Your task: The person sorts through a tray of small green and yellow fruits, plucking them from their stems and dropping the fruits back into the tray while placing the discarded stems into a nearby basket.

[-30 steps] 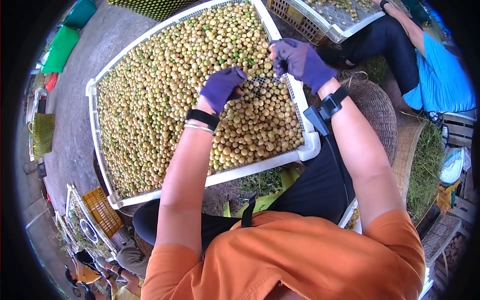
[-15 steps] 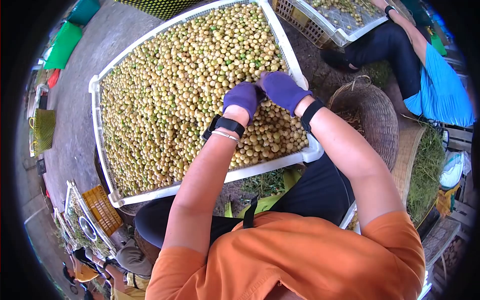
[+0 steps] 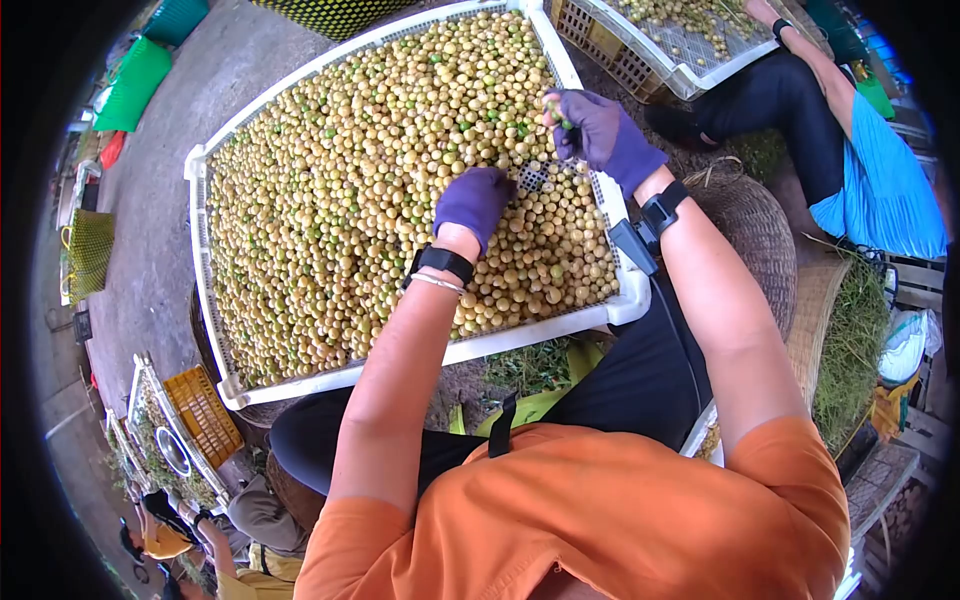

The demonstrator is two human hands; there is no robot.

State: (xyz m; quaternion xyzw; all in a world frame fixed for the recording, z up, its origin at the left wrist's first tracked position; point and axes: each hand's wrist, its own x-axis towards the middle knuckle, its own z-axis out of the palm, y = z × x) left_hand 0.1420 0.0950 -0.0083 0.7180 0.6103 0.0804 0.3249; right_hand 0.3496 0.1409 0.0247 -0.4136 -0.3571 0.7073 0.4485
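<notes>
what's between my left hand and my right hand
In the head view, a bare patch of mesh, with fruit around it, shows between your left hand and right hand.

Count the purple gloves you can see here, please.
2. One purple glove is on the left hand, at the small round fruits; the other is on the right hand, near the white tray's rim. More may be hidden.

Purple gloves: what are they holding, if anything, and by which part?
The right hand seems to pinch a small green fruit; which part is gripped, I can't tell. Whether the left hand holds anything is hidden.
</notes>
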